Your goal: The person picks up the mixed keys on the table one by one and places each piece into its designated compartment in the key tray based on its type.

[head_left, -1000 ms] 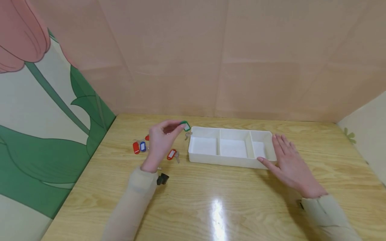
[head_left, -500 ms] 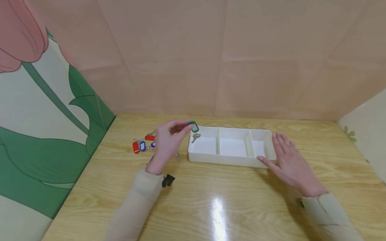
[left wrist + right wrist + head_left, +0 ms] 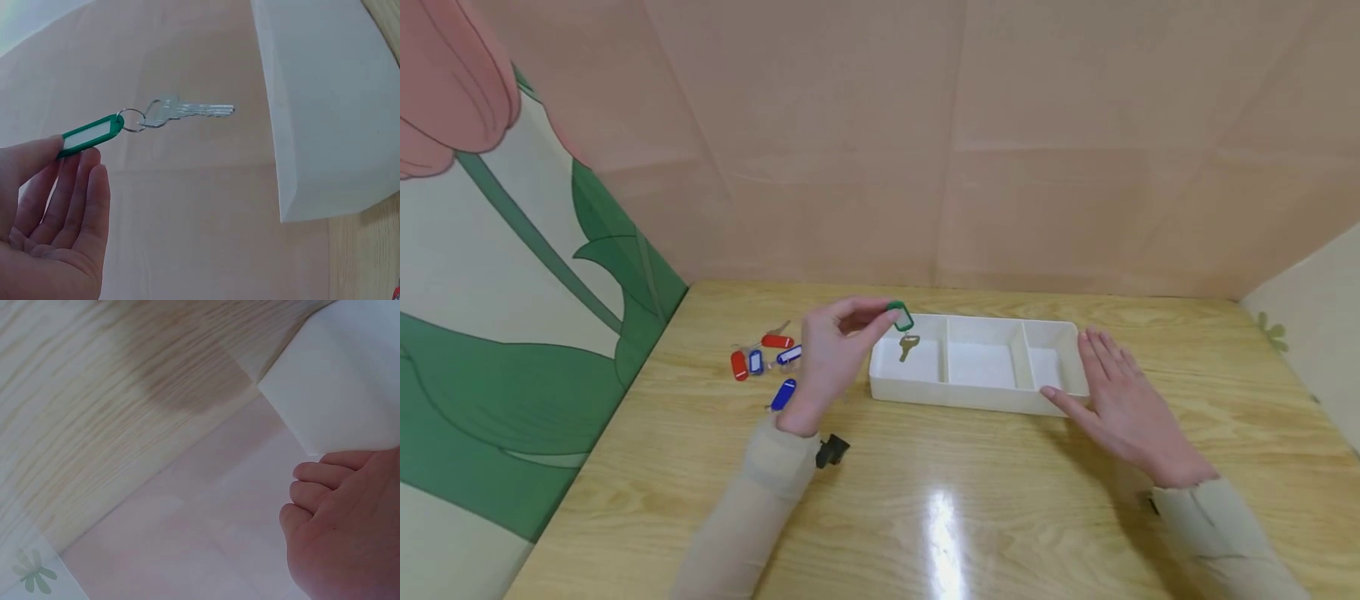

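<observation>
My left hand point(image 3: 838, 354) pinches a green key tag point(image 3: 94, 135) with a white label between thumb and fingers. From its ring a silver key point(image 3: 172, 111) dangles; in the head view it hangs over the left compartment of a white three-section box point(image 3: 992, 398). My right hand point(image 3: 1123, 408) rests against the box's right end, fingers straight along the end wall and thumb at the front rim. In the right wrist view, the fingers point(image 3: 319, 487) lie against the white wall point(image 3: 331, 387).
Left of the box lie keys with red tags point(image 3: 777, 342) and blue tags point(image 3: 783, 395), partly behind my left hand. A small black object point(image 3: 832, 451) shows beside the left cuff. A pink backdrop point(image 3: 940, 150) stands behind the wooden table point(image 3: 1000, 508).
My left hand has moved right with the green-tagged key, from beside the box's left end to over the left compartment. My right hand has stayed in place.
</observation>
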The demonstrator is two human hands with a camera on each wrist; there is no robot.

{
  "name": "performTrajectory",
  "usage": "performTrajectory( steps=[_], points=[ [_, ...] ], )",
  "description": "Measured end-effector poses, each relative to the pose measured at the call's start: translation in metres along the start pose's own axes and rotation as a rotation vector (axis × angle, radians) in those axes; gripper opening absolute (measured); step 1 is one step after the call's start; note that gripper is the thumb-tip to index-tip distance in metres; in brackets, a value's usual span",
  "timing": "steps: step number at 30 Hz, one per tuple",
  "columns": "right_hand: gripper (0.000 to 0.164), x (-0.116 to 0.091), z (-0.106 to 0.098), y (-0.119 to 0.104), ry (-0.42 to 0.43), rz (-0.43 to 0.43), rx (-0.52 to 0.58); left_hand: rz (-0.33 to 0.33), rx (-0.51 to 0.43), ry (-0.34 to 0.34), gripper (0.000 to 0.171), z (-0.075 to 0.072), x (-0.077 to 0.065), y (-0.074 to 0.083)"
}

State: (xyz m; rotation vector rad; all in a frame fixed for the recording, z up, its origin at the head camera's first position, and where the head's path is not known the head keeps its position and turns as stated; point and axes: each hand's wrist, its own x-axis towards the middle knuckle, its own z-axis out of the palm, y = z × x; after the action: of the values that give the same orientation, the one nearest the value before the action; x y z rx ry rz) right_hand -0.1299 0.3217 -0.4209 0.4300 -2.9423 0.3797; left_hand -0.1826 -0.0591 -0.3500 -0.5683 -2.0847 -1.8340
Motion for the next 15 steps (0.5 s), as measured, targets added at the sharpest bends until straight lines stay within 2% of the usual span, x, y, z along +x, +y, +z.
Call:
performTrajectory(
  steps=[8, 15],
  points=[
    [0.096, 0.000, 0.000, 0.001, 0.003, 0.002, 0.002, 0.009, -0.031, -0.046, 0.015, 0.010, -0.004, -0.001],
    [0.096, 0.000, 0.002, 0.001, 0.005, 0.002, 0.006, 0.010, -0.019, -0.059, 0.015, 0.017, -0.008, -0.004]
  ],
)
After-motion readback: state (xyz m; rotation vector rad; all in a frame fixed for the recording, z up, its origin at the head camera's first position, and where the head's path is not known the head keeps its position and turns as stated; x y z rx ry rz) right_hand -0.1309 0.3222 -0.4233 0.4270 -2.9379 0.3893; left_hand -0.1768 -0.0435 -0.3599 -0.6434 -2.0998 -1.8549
